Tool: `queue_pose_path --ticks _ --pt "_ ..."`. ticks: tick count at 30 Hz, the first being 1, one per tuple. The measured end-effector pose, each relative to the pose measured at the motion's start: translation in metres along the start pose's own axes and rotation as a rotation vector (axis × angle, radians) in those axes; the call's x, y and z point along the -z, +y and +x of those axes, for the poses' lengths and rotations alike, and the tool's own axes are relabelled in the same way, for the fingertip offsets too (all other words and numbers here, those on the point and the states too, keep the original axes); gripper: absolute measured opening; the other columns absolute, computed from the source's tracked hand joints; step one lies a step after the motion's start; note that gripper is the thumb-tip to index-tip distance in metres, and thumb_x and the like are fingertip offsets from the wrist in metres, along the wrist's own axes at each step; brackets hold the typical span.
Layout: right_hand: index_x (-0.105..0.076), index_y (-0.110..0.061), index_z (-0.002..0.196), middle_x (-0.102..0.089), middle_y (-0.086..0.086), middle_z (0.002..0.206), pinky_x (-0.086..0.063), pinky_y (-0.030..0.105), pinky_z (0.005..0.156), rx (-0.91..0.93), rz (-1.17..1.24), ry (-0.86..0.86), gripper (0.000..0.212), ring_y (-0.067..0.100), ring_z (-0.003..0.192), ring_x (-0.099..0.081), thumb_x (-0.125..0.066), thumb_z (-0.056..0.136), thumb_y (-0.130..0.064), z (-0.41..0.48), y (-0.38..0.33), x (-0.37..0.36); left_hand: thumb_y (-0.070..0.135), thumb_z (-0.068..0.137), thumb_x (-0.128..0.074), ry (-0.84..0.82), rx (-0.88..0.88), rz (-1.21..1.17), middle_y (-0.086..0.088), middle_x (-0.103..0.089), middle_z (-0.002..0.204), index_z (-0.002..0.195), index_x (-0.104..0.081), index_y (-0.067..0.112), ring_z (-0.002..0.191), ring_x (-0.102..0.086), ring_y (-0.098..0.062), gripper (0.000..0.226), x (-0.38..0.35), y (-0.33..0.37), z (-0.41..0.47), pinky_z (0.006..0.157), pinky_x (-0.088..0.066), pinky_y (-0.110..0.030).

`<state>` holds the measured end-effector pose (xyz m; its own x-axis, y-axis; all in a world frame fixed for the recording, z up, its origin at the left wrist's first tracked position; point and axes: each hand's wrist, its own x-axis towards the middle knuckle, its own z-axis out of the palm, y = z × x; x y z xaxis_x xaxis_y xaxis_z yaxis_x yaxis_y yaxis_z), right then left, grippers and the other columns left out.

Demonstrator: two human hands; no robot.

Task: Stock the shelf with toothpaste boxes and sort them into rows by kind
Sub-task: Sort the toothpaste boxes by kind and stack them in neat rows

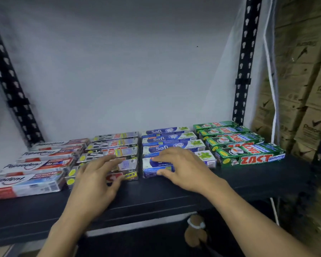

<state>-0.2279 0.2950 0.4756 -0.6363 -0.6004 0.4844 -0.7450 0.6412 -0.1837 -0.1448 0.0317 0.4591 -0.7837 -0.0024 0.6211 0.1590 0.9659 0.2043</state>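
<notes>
On the black metal shelf [248,180], the right hand [182,169] grasped the front blue-and-white cardboard Safi toothpaste box [150,170], thumb on its face, fingers over its top. The left hand [96,180] (blurred) lay spread and released over the neighbouring row of silver Zact boxes [126,164].

Four Pepsodent boxes [32,166], five silver Zact boxes [113,143], four Safi boxes [167,139], four green Zact boxes [248,156].
</notes>
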Motion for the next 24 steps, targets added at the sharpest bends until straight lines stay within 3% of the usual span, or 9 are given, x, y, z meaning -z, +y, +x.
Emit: queue_pose_path --ticks 9,17,24 --pt "-0.066 -0.039 0.127 -0.064 -0.013 0.129 -0.044 0.041 0.103 -0.019 0.016 0.12 0.034 0.012 0.121 -0.056 -0.059 0.095 -0.047 -0.007 0.003 -0.017 0.042 0.084 -0.076 -0.014 0.064 -0.049 0.017 -0.065 0.127 0.12 -0.068 0.04 0.122 -0.058 -0.013 0.037 0.0 -0.029 -0.002 0.106 -0.041 -0.056" --pt "-0.067 -0.039 0.126 -0.065 -0.015 0.126 -0.047 0.041 0.101 -0.028 0.006 0.13 0.034 0.01 0.119 -0.058 -0.058 0.095 -0.049 -0.007 0.002 -0.02 0.04 0.084 -0.075 -0.008 0.088 -0.034 0.014 -0.064 0.13 0.12 -0.068 0.039 0.124 -0.056 -0.013 0.037 0.001 -0.024 -0.003 0.112 -0.033 -0.056" --pt "-0.064 -0.035 0.129 -0.064 -0.013 0.127 -0.034 0.038 0.111 -0.033 -0.127 0.165 0.037 0.012 0.121 -0.054 -0.058 0.094 -0.046 -0.013 -0.01 -0.021 0.035 0.089 -0.072 0.069 0.104 -0.05 0.01 -0.064 0.13 0.118 -0.07 0.031 0.125 -0.056 -0.014 0.03 0.006 -0.019 -0.012 0.117 -0.028 -0.055"
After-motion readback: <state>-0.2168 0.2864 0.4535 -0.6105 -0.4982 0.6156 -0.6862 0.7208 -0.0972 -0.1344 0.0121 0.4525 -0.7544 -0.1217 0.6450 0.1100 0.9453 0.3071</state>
